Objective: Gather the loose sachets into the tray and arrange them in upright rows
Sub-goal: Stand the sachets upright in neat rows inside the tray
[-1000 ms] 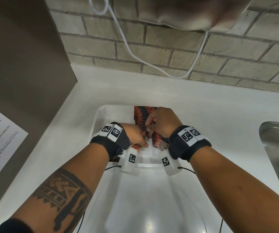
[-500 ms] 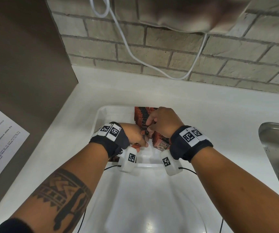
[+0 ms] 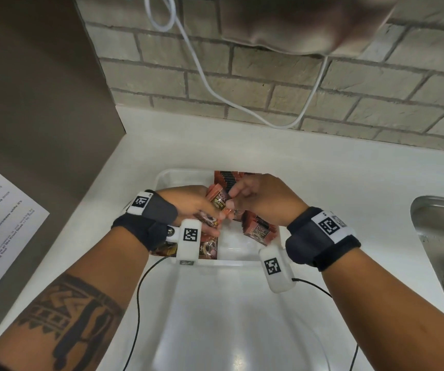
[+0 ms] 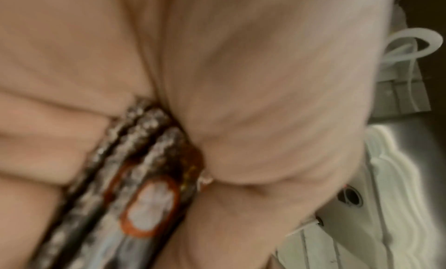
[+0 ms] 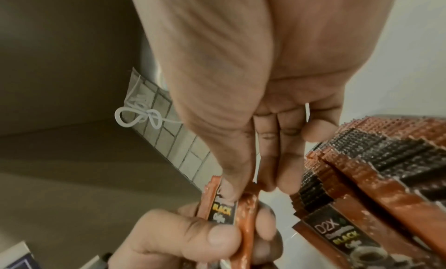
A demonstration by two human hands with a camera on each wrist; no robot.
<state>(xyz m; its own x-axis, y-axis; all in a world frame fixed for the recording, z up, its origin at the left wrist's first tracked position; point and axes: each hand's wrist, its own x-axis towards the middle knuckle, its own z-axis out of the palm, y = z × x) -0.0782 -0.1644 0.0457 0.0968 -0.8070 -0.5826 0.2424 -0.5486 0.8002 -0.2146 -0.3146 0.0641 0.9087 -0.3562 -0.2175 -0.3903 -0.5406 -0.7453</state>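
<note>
Left hand (image 3: 191,207): fingers hold a bunch of coffee sachets (image 3: 216,203).
Right hand (image 3: 258,199): pinches one sachet's top.
Feel: light, thin, slippery; hold the edges.
Tray (image 3: 172,175): upright row at 12 o'clock.

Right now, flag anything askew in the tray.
Sachets at the tray's near left corner lie flat, not upright. The near end of the right row leans. The left hand holds a tilted bunch.
</note>
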